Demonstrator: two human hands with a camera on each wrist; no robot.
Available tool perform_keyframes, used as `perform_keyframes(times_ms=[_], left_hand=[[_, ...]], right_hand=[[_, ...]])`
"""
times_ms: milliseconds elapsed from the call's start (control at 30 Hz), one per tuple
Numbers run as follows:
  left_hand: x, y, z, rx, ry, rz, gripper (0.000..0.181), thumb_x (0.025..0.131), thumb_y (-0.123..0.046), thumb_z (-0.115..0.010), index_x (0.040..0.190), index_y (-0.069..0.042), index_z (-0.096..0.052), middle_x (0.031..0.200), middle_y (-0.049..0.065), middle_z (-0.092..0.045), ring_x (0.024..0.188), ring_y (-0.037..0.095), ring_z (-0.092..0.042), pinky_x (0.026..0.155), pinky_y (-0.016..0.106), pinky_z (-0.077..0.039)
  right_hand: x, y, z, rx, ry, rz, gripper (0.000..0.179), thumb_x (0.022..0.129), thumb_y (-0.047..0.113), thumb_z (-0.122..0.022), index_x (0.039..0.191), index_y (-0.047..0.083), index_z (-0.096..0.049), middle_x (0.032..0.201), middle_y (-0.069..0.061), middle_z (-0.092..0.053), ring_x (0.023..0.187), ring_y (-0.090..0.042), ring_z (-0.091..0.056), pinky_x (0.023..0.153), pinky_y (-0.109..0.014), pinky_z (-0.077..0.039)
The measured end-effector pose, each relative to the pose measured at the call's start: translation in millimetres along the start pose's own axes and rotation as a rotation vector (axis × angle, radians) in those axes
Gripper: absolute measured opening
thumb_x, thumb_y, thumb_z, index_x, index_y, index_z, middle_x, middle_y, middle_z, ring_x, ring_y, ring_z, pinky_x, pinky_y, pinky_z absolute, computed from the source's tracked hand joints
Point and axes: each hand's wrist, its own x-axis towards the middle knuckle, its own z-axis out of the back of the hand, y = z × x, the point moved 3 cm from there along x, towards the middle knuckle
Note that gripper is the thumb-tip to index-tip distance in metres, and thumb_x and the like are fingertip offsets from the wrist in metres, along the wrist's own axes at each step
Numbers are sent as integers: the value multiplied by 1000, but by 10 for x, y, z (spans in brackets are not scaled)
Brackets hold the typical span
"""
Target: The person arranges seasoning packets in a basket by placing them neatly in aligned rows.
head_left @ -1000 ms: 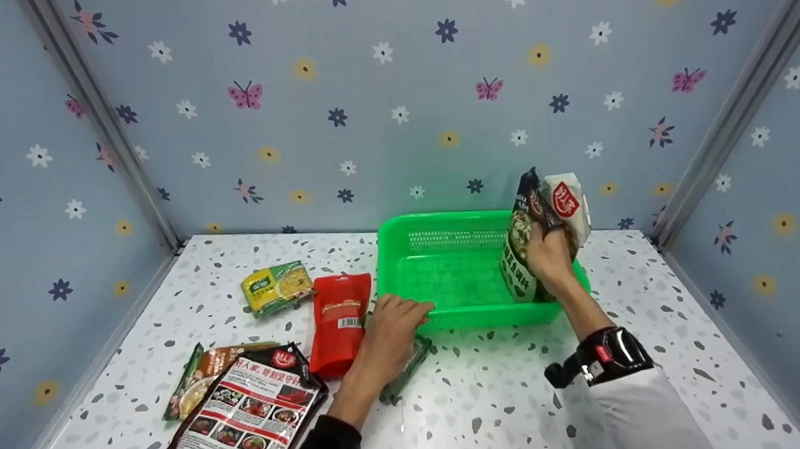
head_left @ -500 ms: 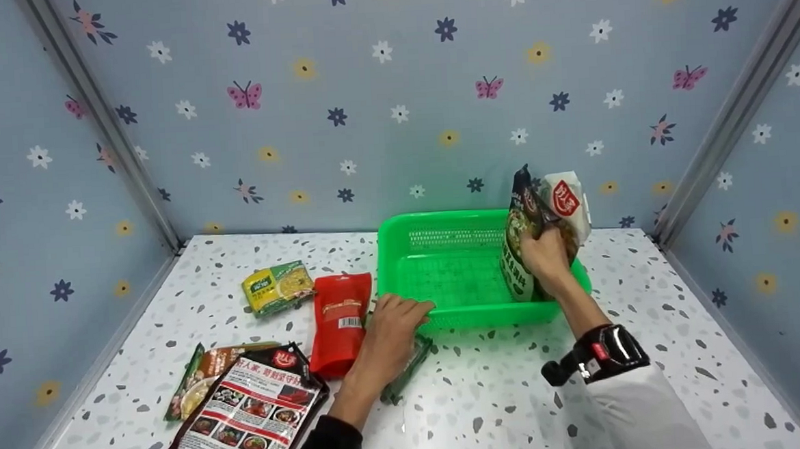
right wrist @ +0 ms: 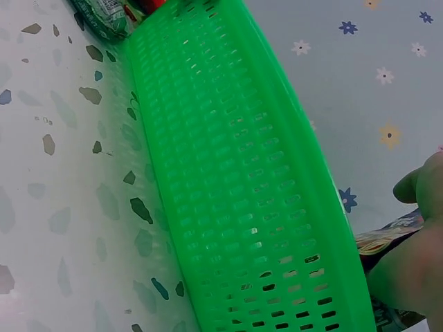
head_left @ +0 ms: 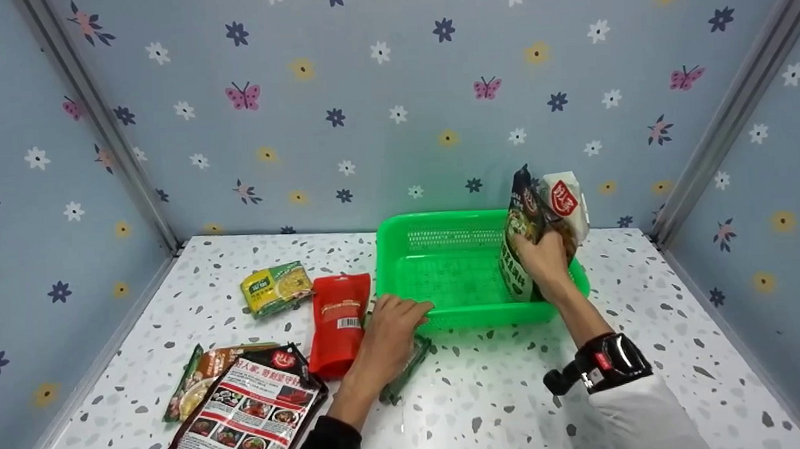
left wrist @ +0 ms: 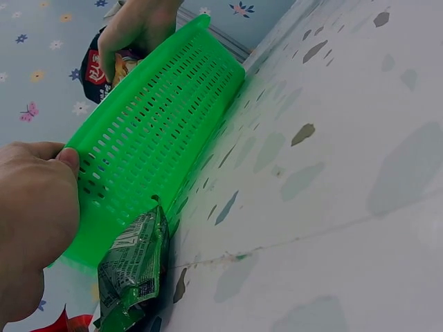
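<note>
My left hand [head_left: 389,338] grips the near left rim of a green plastic basket [head_left: 487,316], its thumb [left wrist: 69,159] on the outer side in the left wrist view. At the basket's right end, my right hand [head_left: 546,261] holds a dark food pouch [head_left: 517,273] that stands on end. Its thumb lies across the pouch's face; the other fingertips are largely hidden. Just behind and right of it stands a white-backed pouch [head_left: 566,198] with a red logo. A small green packet [left wrist: 135,266] lies against the basket's near side, partly under my left hand.
Left of the basket lie a red pouch [head_left: 340,323] and a yellow-green packet [head_left: 277,289]. Nearer, a large white-and-black pouch [head_left: 246,417] overlaps a brown-green packet [head_left: 199,382]. Flower-patterned walls [head_left: 394,115] enclose the speckled table [head_left: 505,397].
My right thumb has slid left and slightly down over the dark pouch, and the pouch's top has tipped a little left. My left hand stays on the basket rim.
</note>
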Motion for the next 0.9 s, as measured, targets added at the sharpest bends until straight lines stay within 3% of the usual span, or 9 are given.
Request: perform_keyframes(times_ms=[133, 200, 333, 533, 633, 733, 833, 900], left_hand=[[-1, -1, -3, 2, -20, -16, 28, 105, -13, -79, 133, -17, -80, 114, 2, -87, 97, 23, -66, 97, 39, -52], [-3, 2, -10, 1, -18, -15, 28, 105, -13, -79, 133, -17, -80, 115, 2, -87, 98, 23, -66, 97, 39, -52], [-5, 0, -12, -4, -8, -6, 28, 106, -14, -79, 134, -17, -80, 115, 2, -87, 99, 23, -65, 96, 39, -52], [-5, 3, -10, 5, 0, 11, 28, 107, -15, -78, 135, -17, -80, 116, 2, -87, 100, 23, -66, 98, 39, -53], [-14, -3, -4, 3, 4, 18, 28, 106, -15, -78, 134, -17, -80, 117, 2, -87, 100, 23, -66, 98, 39, -53], [-16, -12, 1, -3, 7, 19, 28, 106, -15, -78, 134, -17, -80, 116, 2, -87, 100, 23, -66, 98, 40, -53], [-5, -12, 1, -10, 5, 17, 28, 106, -14, -78, 134, -17, -80, 115, 2, -87, 100, 23, -66, 98, 40, -53], [0, -7, 3, -10, -1, 14, 28, 106, -14, -79, 134, -17, -80, 115, 2, -87, 100, 23, -66, 97, 39, -53]], right_hand=[[-97, 15, 10, 20, -6, 8, 60, 111, 33, -64, 157, -3, -50, 146, -25, -60, 131, -36, -59, 109, -50, -51], [-152, 19, 18, 15, -7, 14, 67, 112, 34, -63, 165, -1, -44, 160, -27, -56, 143, -39, -57, 118, -55, -50], [-278, -2, 41, 0, -8, 46, 69, 112, 34, -63, 171, 4, -40, 168, -26, -53, 154, -43, -54, 127, -61, -48], [-526, -76, 89, 0, -6, 103, 70, 116, 36, -61, 175, 8, -36, 178, -23, -45, 165, -39, -47, 135, -55, -44], [-698, -140, 111, -13, -43, 148, 68, 116, 35, -60, 175, 9, -37, 179, -21, -44, 166, -38, -46, 136, -54, -43], [-884, -189, 116, -40, -142, 271, 62, 115, 27, -65, 170, 8, -45, 171, -21, -53, 160, -40, -52, 133, -57, -44], [-1036, -185, 90, -90, -228, 477, 54, 110, 12, -71, 161, 2, -56, 161, -24, -62, 152, -44, -58, 128, -61, -46], [-1100, -154, 45, -147, -234, 636, 52, 106, 6, -75, 156, -1, -61, 156, -26, -65, 148, -45, -60, 125, -62, -49]])
